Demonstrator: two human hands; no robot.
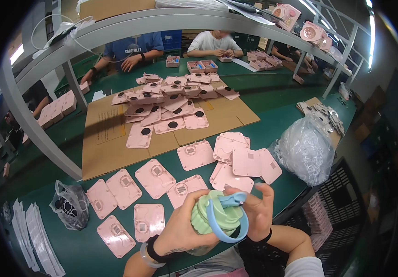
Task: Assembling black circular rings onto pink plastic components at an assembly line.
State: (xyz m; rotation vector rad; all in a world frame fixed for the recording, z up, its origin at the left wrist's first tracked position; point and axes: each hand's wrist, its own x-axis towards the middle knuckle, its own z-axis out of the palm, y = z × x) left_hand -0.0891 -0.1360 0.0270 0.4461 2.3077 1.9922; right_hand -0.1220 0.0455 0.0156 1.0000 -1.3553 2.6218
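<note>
A drinking cup with a swirled pale green lid, a blue spout and a blue carry loop is held up at the table's near edge. My left hand wraps round the lid's left side. On the other side, my right hand has its fingers against the cup by the spout, one digit raised. Most of the cup's body is hidden below the lid and my hands. Just beyond lie flat pink plastic covers on the green table, some in an overlapping pile.
More pink covers with black discs are heaped on a cardboard sheet. Bags of rings stand left and right. White strips lie far left. A black crate is at lower right. Grey shelf framing crosses above; several people work beyond.
</note>
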